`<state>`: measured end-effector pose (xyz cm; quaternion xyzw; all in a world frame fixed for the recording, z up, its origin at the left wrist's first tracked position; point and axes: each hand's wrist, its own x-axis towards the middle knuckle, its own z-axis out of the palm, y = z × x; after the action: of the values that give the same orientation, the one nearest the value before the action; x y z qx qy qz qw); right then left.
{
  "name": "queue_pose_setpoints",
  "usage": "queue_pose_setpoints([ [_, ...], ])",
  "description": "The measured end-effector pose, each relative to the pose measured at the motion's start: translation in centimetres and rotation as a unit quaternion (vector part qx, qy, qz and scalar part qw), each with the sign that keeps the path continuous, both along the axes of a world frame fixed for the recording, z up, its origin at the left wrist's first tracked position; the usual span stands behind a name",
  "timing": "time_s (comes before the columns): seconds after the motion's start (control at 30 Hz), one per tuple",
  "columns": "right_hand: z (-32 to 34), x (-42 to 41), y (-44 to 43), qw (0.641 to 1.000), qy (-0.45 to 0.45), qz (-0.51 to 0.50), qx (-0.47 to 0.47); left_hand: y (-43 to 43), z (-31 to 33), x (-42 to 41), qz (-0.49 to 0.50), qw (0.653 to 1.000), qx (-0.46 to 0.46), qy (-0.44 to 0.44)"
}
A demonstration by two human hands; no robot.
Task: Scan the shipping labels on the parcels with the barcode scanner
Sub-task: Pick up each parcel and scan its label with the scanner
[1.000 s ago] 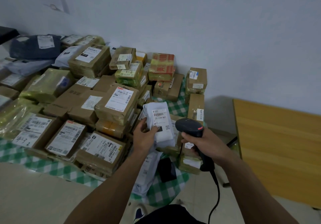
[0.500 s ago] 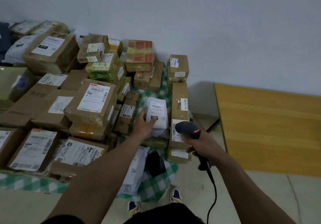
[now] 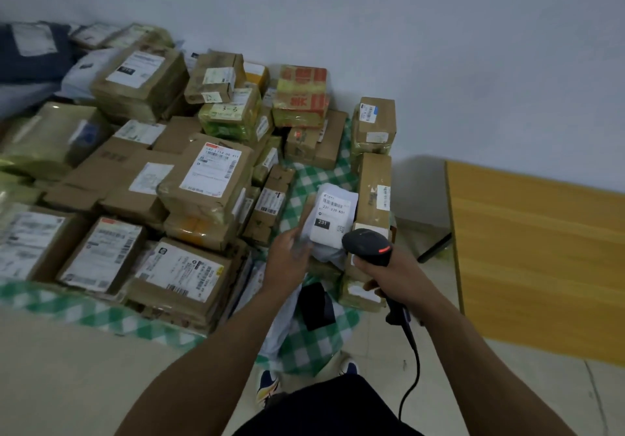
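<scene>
The person stands over a heap of parcels on a green checked cloth (image 3: pixel 314 337) spread on the floor by a pale wall. In the middle of the frame, a little right of centre, sits a white plastic-wrapped parcel (image 3: pixel 329 256) with its shipping label (image 3: pixel 333 219) facing up; the label shows a barcode, the print "231-239 K01" and a black box reading "231". A tall brown box (image 3: pixel 373 188) stands just beside it on the right. The right hand (image 3: pixel 389 273) is wrapped around the handle of the black barcode scanner (image 3: pixel 367 246), whose head sits at the lower right corner of the label with a red light glowing on top; its cable (image 3: pixel 411 364) trails down towards the bottom edge. The left hand (image 3: pixel 291 253) is at the parcel's left edge with fingers reaching up along it, but it is blurred, and I cannot tell whether it grips the parcel or only touches it. Brown cardboard boxes fill the left half, one large box (image 3: pixel 211 178) showing a big white label. A red-and-yellow box (image 3: pixel 301 94) tops the stack near the wall. A yellow wooden tabletop (image 3: pixel 541 249) fills the right side.
</scene>
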<state>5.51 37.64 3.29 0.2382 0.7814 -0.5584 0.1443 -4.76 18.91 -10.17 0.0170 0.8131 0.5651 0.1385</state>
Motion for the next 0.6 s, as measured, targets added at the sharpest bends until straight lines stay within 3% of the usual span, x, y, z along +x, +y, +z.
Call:
queue_pose_setpoints([
  [0.13, -0.9, 0.5, 0.2, 1.000, 0.008, -0.017, -0.013, -4.0, -3.1, 5.1, -0.006, 0.995, -0.100, 0.014],
  [0.2, -2.0, 0.3, -3.3, 0.998, -0.015, 0.059, -0.018, -9.0, -3.8, 9.5, 0.062, 0.983, -0.172, -0.034],
  [0.37, -3.2, 0.0, -4.2, 0.997, -0.025, 0.067, -0.007, -10.2, -5.8, 11.1, -0.006, 0.965, -0.260, -0.022],
  [0.6, -3.8, 0.3, -5.7, 0.996, -0.030, 0.081, -0.001, -10.4, -6.2, 11.3, 0.021, 0.954, -0.293, -0.055],
])
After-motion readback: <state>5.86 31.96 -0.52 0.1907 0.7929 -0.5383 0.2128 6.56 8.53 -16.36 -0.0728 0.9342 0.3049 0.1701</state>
